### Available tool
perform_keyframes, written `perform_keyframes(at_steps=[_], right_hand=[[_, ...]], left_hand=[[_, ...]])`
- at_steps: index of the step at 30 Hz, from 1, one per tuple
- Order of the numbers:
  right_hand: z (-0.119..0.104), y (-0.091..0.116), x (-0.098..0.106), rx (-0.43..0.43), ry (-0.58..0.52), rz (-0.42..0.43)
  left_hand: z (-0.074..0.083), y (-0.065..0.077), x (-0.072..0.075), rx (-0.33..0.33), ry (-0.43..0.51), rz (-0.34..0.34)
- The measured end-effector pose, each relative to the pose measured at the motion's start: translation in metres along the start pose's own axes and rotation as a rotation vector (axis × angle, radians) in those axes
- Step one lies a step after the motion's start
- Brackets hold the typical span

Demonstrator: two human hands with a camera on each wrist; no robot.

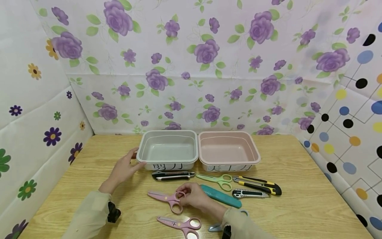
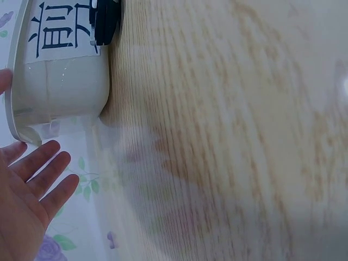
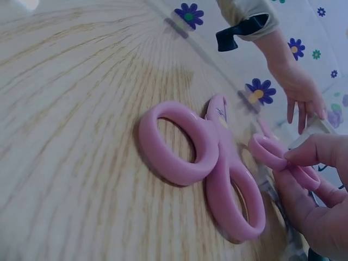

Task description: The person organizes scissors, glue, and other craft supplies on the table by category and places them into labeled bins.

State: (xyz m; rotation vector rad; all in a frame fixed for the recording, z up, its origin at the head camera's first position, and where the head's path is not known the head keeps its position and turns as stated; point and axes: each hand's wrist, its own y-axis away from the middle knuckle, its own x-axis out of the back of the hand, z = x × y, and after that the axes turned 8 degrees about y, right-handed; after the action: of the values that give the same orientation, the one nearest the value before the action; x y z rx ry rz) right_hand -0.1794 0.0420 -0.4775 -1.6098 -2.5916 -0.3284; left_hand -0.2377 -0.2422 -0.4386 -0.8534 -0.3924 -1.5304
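Observation:
My left hand (image 1: 122,171) is at the left end of the grey plastic box (image 1: 171,165), its fingers fairly straight. In the left wrist view the fingers (image 2: 41,163) spread beside the box's corner, some touching its rim. My right hand (image 1: 197,199) pinches a handle loop of pink scissors (image 1: 162,196) between thumb and fingers. Their blades point left, over the tabletop. Closer to me lies a second pair of pink scissors (image 1: 179,225), large in the right wrist view. Partly under the right forearm are blue scissors (image 1: 215,228).
A pink box (image 1: 229,163) stands right of the grey one; both bear paper labels. Along their front lie a black utility knife (image 1: 173,176), green scissors (image 1: 213,178), a yellow-black knife (image 1: 259,184), a grey-black knife (image 1: 250,194) and a teal knife (image 1: 221,196). Patterned cloth walls surround the wooden table (image 1: 310,205).

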Motion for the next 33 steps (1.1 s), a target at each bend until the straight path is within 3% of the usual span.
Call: perform_keyframes(at_steps=[8, 18, 26, 33], right_hand=[[-0.003, 0.001, 0.005, -0.022, -0.059, 0.009], [-0.014, 0.002, 0.017, -0.039, -0.038, -0.004], [-0.030, 0.004, 0.028, -0.007, 0.042, -0.002], [-0.041, 0.001, 0.037, -0.031, -0.015, -0.024]], left_hand=[[0.002, -0.001, 0.001, 0.006, 0.008, -0.001], [0.002, 0.000, 0.001, 0.005, -0.007, 0.000], [0.001, -0.001, 0.001, -0.003, -0.007, 0.007], [-0.001, -0.001, 0.000, -0.007, -0.010, 0.008]])
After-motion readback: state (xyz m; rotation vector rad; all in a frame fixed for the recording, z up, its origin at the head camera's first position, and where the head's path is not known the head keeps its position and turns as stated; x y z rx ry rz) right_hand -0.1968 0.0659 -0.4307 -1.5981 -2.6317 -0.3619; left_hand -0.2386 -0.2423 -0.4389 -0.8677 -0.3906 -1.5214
